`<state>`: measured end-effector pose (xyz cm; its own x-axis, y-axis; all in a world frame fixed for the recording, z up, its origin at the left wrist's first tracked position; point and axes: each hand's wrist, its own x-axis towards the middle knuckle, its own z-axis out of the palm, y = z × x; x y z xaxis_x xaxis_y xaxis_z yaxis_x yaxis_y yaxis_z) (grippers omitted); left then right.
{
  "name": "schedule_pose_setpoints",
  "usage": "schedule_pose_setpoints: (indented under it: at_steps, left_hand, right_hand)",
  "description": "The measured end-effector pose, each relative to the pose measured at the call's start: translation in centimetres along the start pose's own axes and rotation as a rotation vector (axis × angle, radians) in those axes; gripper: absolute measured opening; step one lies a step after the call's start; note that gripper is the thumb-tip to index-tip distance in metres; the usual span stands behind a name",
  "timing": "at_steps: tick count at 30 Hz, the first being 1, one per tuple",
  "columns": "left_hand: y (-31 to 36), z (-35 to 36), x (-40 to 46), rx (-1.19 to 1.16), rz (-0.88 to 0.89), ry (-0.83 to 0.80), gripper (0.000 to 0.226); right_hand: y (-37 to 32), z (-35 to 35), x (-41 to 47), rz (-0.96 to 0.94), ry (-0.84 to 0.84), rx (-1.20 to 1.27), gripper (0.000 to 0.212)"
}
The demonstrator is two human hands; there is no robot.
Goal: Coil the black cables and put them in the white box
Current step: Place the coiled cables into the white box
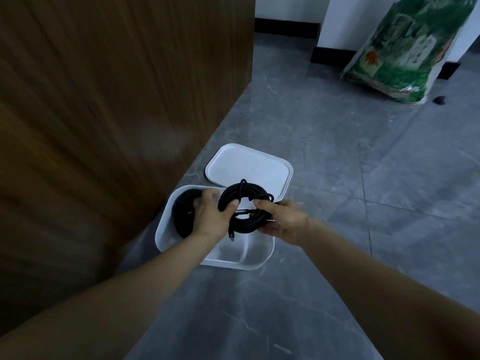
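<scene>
An open white box (pixel 255 257) stands on the grey floor beside a wooden panel. One coiled black cable (pixel 183 214) lies inside it at the left. A second black coil (pixel 246 203) hangs just above the box, held from both sides. My left hand (pixel 211 216) grips its left edge with the thumb over the loops. My right hand (pixel 281 220) grips its right side. A metal-tipped plug (pixel 231 236) dangles from the coil's lower edge.
The box's white lid (pixel 249 166) lies flat on the floor just behind the box. A brown wooden panel (pixel 117 100) rises at the left. A green printed sack (pixel 413 48) leans on the white wall at the far right, a small dark object (pixel 439 99) beside it.
</scene>
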<state>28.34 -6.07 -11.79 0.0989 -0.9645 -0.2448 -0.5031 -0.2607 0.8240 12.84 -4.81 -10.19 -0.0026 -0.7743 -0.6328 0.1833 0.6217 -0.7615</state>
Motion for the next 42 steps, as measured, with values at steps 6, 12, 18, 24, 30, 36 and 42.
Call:
schedule_pose_setpoints:
  at_steps: [6,12,18,24,30,36,42]
  left_hand:
    - [-0.2,-0.4,-0.2,0.44,0.347,-0.075,0.019]
    - [-0.5,0.3,0.9,0.598,0.312,-0.165,0.024]
    - [-1.1,1.7,1.7,0.717,0.359,-0.168,0.024]
    - [-1.4,3.5,2.1,0.878,0.354,-0.205,0.025]
    - [-2.2,3.6,2.2,0.894,0.319,-0.22,0.021]
    - [-4.2,2.8,1.4,0.675,0.352,-0.279,0.027]
    - [-2.7,1.4,2.6,0.597,0.434,-0.143,0.022]
  right_hand:
    - [0.8,0.2,0.7,-0.003,0.034,-0.016,0.01]
    - [1.5,0.9,1.1,0.01,0.042,0.045,0.011]
    - [2.0,1.3,2.7,0.016,0.22,-0.078,0.025]
    - [1.8,-0.1,3.3,-0.139,0.363,-0.633,0.035]
    - [2.0,-0.9,3.1,-0.361,0.387,-0.939,0.019]
    - [2.0,-1.7,3.4,-0.435,0.424,-0.836,0.011]
    - [1.6,-4.2,5.1,-0.359,0.509,-0.714,0.015]
